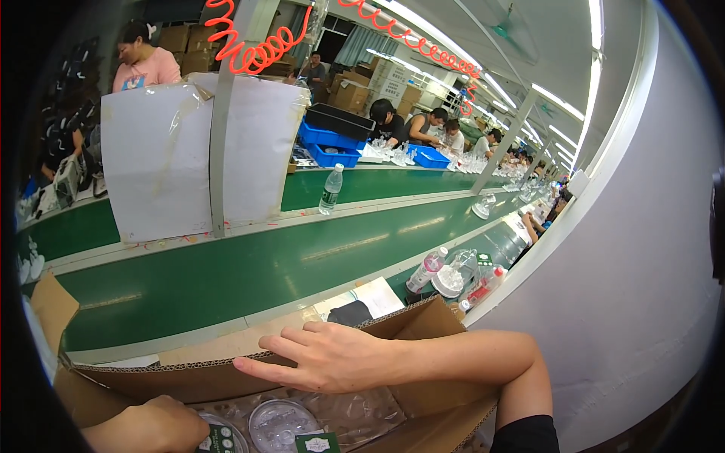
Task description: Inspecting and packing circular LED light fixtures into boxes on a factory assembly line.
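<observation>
An open cardboard box (423, 377) stands right in front of me. Down inside it, at the left, my left hand (162, 426) is curled closed at the edge of a clear round plastic container with a green label (220, 436); its fingertips are hidden. Beside that lies a second clear round container (281, 424), with a green tag (317, 443) at its lower right. My right hand (328, 359) reaches across the box above its far wall, holding nothing, fingers stretched and apart. Clear plastic film (362, 411) lies in the box under the right forearm.
Beyond the box runs a green conveyor belt (302, 253). A water bottle (331, 189) stands on its far ledge. To the right are a pink-labelled bottle (427, 270) and a clear domed container (453, 278), near a white wall (604, 264). Several people work farther along the line.
</observation>
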Available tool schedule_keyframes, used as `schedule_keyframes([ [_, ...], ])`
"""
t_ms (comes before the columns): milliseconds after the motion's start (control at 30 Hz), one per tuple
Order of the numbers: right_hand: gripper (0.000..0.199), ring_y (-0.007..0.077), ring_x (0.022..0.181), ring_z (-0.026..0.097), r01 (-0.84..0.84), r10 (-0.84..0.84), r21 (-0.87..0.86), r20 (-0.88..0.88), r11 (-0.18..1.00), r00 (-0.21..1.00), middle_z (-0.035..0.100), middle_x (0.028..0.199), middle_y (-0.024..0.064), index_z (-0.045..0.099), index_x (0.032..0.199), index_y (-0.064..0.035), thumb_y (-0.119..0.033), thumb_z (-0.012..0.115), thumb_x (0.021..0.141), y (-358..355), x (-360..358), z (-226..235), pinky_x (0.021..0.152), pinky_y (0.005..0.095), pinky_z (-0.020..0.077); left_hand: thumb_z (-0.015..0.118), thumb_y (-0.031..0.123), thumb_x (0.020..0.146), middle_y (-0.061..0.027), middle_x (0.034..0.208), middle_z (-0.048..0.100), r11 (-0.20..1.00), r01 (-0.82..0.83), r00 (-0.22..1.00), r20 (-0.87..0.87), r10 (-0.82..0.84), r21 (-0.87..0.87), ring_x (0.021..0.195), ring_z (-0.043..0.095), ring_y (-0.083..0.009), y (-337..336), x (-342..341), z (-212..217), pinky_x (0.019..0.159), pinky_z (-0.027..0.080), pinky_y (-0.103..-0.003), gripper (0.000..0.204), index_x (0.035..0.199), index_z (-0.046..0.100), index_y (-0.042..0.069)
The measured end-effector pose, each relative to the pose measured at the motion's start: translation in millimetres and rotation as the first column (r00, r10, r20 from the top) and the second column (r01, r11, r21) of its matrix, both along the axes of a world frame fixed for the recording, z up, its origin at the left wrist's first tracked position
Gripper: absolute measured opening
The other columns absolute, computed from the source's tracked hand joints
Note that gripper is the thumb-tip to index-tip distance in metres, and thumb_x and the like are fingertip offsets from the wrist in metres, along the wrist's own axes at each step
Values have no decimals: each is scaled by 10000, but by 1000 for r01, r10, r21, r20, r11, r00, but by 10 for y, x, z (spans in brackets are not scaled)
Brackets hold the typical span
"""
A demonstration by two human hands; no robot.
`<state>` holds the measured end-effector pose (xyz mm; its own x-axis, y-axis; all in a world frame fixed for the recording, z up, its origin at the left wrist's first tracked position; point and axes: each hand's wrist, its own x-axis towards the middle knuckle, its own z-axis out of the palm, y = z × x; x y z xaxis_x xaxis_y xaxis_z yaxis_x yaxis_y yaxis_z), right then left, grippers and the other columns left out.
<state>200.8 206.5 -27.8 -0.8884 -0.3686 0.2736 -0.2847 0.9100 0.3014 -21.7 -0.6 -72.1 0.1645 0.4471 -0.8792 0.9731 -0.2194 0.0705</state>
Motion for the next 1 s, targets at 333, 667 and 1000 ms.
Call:
schedule_keyframes([
  [333,720,157,857,608,0,0,20,23,1000,1000,587,1092,77,404,1583,-95,-218,641,914,1,-10,15,626,271,486,623,347,922,-109,1179,758,1000,8,999,-32,-8,8,1128,714,-311,18,11,49,950,564,-469,340,1173,760,163],
  [667,711,158,866,611,12,-11,-24,26,1000,1000,593,1107,81,403,1584,-99,-220,629,920,22,5,-22,633,276,496,676,439,922,-118,1169,764,999,7,995,-103,-10,-37,1127,718,-305,-22,-58,-135,945,565,-458,388,1159,773,147],
  [1000,704,157,868,612,0,0,-8,29,1000,1000,591,1100,83,397,1584,-86,-181,579,911,17,-15,7,638,270,494,681,431,922,-91,1185,762,998,30,997,-76,-35,-61,1138,712,-294,-13,0,-93,951,561,-449,354,1165,777,192],
])
